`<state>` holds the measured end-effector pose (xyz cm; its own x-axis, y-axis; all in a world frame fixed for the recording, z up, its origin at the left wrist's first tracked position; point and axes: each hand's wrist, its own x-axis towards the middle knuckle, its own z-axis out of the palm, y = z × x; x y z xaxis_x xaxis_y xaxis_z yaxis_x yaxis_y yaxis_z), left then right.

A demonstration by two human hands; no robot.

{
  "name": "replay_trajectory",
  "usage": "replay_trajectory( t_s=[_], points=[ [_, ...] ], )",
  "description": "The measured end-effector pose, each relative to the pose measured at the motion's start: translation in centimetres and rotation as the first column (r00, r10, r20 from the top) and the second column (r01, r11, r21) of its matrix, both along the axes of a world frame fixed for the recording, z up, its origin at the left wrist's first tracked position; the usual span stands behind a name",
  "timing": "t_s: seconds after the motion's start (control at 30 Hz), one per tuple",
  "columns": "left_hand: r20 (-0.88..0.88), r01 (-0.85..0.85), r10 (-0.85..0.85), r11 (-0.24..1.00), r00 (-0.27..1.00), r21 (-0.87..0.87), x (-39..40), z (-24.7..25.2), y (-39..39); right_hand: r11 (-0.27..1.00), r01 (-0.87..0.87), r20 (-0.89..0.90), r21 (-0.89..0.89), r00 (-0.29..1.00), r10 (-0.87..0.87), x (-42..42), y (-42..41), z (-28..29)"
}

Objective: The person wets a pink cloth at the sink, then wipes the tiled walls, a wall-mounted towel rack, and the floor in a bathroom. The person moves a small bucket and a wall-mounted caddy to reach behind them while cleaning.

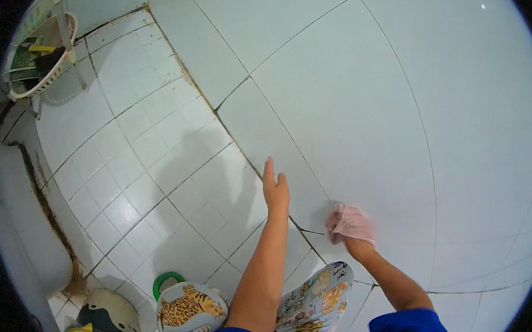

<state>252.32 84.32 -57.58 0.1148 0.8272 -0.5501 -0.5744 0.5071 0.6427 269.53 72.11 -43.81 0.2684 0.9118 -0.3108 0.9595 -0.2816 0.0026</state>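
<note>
A pink cloth (pixel 349 222) is bunched against the white wall tiles (pixel 365 126) on the right. My right hand (pixel 358 248) is pressed into this cloth, and its fingers are hidden under the folds. My left hand (pixel 275 186) reaches forward beside the seam where the wall meets the tiled floor (pixel 193 180). It holds nothing, and its thumb stands apart from the fingers. Whether the left hand touches the wall, I cannot tell. Below my arms are my knees in trousers with an animal print (pixel 315 301).
A plastic rack basket (pixel 45 86) holding packets stands at the upper left. Along the left runs a white fixture (pixel 34 228) with a dirty base joint. Lower left sits a yellow-rimmed bucket (pixel 107 316). A green ring-shaped object (pixel 166 280) shows beside my knee.
</note>
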Motion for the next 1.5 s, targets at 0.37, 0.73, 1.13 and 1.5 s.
replay_trajectory(
  t_s=[0.37, 0.73, 1.13, 1.5],
  points=[
    [0.080, 0.136, -0.126, 0.983, 0.989, -0.125, 1.5, 2.1, 0.2, 0.545, -0.819, 0.556, 0.181, 0.542, 0.630, -9.2, 18.7, 6.0],
    [0.119, 0.066, -0.055, 0.994, 0.991, -0.089, 0.0, -1.6, 2.2, 0.761, -0.093, -0.115, 0.642, 0.970, 0.215, -14.5, 23.2, 13.3],
    [0.164, -0.158, 0.194, 0.965, 0.967, -0.208, 0.1, -5.7, 2.1, 0.876, 0.093, 0.178, -0.473, 0.984, -0.009, -22.5, 25.4, 1.3],
    [0.054, 0.100, -0.101, 0.995, 0.993, 0.012, 0.8, 0.9, 2.6, 0.747, -0.663, 0.406, 0.055, 0.698, 0.589, -8.6, 14.3, 4.0]
  ],
)
